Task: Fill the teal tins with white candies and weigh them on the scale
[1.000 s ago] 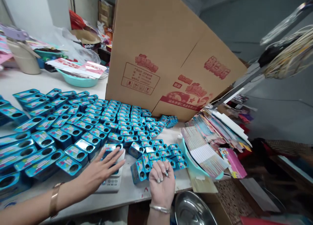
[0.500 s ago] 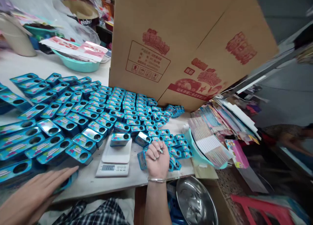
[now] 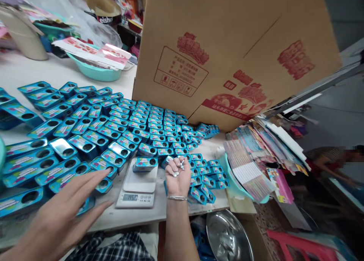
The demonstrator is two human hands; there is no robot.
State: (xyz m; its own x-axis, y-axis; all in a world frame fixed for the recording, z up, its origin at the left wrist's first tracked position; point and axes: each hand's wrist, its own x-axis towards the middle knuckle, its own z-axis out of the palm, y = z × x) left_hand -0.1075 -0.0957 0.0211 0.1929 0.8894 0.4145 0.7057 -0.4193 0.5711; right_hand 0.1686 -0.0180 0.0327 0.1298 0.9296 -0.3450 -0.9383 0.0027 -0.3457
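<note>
My left hand [image 3: 66, 204] reaches over the near blue tins at the lower left, fingers stretched out and thumb spread. It partly hides a blue tin beneath it. My right hand [image 3: 178, 175] is turned palm up, its fingers curled around small white pieces [image 3: 176, 174]. Beside it, a white digital scale [image 3: 135, 200] carries one blue tin [image 3: 145, 163] with a round hole in its top. The display is lit, but I cannot read its digits surely. Many more such blue tins [image 3: 82, 144] stand in rows across the table.
A large cardboard box [image 3: 222, 33] stands behind the tins. On the right, a turquoise basin [image 3: 227, 166] sits near stacked printed sheets [image 3: 261, 139]. Another turquoise basin [image 3: 99, 74] with cards is at the back left. Below the table edge is a metal bowl [image 3: 227, 230].
My left hand has risen and moved right, its thumb now apart from the fingers. My right hand's fingers have loosened a little, showing more white pieces. The whole view has shifted slightly.
</note>
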